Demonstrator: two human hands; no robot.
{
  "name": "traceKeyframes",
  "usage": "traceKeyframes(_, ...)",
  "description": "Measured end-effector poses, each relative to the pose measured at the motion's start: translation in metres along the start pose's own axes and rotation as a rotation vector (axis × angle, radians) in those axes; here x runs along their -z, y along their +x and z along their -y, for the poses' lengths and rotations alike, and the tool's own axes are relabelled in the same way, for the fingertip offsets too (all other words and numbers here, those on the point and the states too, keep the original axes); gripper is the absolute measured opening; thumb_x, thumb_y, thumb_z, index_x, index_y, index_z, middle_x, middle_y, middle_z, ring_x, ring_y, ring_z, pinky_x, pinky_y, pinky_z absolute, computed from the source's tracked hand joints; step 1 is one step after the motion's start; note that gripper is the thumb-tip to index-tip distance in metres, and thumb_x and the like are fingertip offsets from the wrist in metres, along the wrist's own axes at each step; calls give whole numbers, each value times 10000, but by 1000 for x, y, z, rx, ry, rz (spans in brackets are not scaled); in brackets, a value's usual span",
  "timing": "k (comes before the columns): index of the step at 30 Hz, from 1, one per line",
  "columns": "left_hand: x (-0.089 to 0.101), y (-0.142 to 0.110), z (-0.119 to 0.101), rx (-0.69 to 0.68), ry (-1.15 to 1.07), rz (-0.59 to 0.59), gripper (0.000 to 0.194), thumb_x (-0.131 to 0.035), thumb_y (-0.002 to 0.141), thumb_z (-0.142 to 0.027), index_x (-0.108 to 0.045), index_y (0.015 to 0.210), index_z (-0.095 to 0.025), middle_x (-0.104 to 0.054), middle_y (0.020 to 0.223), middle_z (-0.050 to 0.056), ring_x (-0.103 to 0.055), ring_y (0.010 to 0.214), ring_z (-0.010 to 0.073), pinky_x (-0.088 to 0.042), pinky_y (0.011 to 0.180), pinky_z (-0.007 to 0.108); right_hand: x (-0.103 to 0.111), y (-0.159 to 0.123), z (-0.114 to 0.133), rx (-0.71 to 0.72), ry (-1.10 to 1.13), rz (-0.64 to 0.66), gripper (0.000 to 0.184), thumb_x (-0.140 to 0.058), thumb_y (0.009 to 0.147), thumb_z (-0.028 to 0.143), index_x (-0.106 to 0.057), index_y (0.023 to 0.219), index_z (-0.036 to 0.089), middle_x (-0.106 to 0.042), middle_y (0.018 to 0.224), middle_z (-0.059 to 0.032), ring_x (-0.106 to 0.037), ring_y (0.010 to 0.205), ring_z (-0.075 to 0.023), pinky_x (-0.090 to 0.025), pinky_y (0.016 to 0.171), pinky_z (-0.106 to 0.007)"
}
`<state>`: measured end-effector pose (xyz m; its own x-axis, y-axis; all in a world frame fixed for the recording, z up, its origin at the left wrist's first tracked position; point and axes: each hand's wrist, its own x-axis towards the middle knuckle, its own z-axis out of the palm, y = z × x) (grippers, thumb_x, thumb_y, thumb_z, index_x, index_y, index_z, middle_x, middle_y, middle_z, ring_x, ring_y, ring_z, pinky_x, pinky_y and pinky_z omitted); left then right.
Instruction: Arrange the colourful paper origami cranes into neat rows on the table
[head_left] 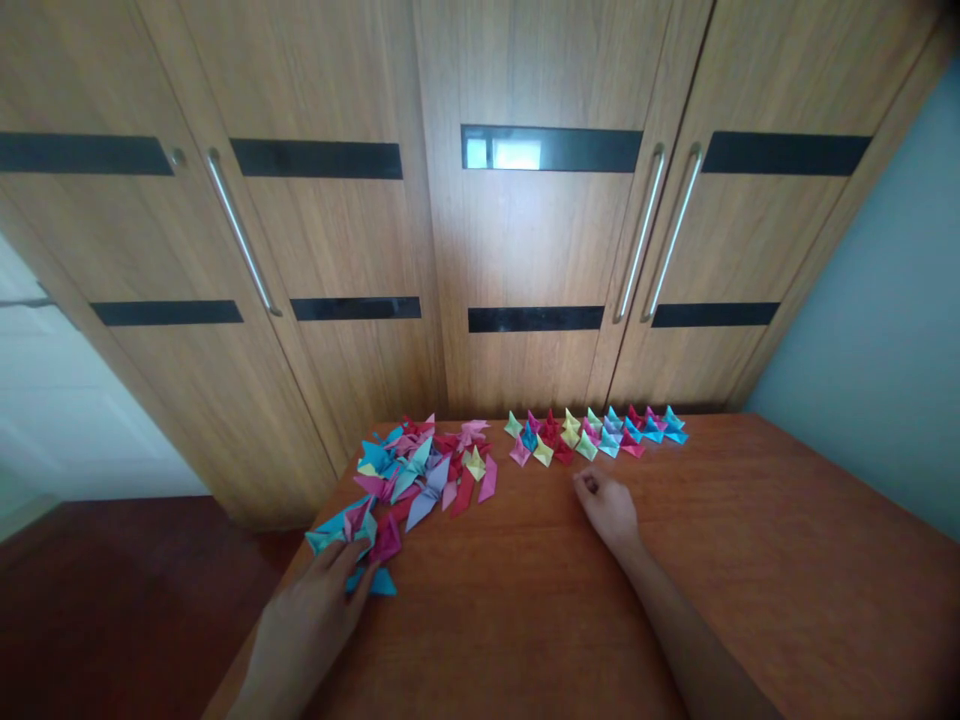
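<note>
Left hand (319, 600) is touching folded papers (386, 540), cannot tell if grasping; right hand (610, 508) is resting loosely clenched, paper rows (587, 446) standing just beyond it.

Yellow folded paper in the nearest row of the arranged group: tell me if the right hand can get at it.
Probably yes: the right hand is just in front of that row, and only bare tabletop seems to lie between it and the yellow folded paper.
</note>
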<state>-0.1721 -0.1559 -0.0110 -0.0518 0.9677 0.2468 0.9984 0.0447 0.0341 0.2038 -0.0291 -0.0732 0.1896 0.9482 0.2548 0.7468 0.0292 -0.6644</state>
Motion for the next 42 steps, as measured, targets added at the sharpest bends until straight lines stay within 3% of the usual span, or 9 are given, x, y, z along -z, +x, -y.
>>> traceKeyframes(5, -7, 1, -7, -2, -58, 74, 330, -381, 885, -391, -614, 1055, -232, -654, 1095, 76, -652, 890, 245, -506, 672, 315, 0, 0, 0, 4, 12, 1, 236, -456, 829, 378, -617, 741, 231, -665, 682, -6, -621, 643, -162, -375, 561, -220)
traceKeyframes(10, -10, 7, -16, 7, -171, 79, 272, -424, 860, -311, -639, 995, -214, -682, 1040, 64, -655, 900, 222, -502, 743, 307, -3, 1, -4, -3, 4, 1, 221, -466, 828, 375, -606, 736, 231, -659, 667, 1, -623, 643, -158, -365, 561, -213)
traceKeyframes(20, -18, 9, -23, -145, -348, -165, 200, -471, 825, -283, -642, 916, -236, -704, 925, 29, -669, 765, 185, -513, 668, 258, -4, 1, -6, 28, 30, -7, 219, -467, 820, 367, -602, 715, 229, -642, 637, 5, -602, 611, -158, -357, 550, -222)
traceKeyframes(26, -5, 20, -68, -325, -541, -140, 168, -434, 874, -230, -600, 892, -215, -635, 854, 35, -605, 714, 149, -481, 659, 239, -1, -6, -2, 117, 239, 61, 233, -489, 807, 383, -622, 743, 202, -622, 662, -8, -566, 624, -156, -396, 602, -242)
traceKeyframes(33, -1, 49, -127, -490, -617, -4, 184, -420, 852, -138, -592, 852, -202, -600, 892, 46, -580, 807, 162, -463, 726, 263, 9, -21, 29, 171, 688, 374, 306, -577, 790, 454, -635, 911, 179, -549, 660, 17, -505, 619, -117, -402, 584, -223)
traceKeyframes(38, -13, 64, -145, -578, -622, 76, 194, -438, 819, -108, -611, 816, -194, -602, 868, 41, -576, 793, 163, -457, 696, 256, 7, -24, 33, 199, 730, 419, 307, -641, 757, 441, -659, 920, 182, -574, 704, 8, -502, 646, -110, -402, 596, -217)
traceKeyframes(42, -29, 66, -146, -553, -765, 82, 220, -435, 839, -137, -632, 893, -216, -621, 892, 36, -584, 799, 155, -465, 729, 261, 2, -22, 29, 218, 673, 438, 271, -664, 735, 430, -685, 812, 172, -594, 670, 0, -512, 632, -119, -408, 581, -224)
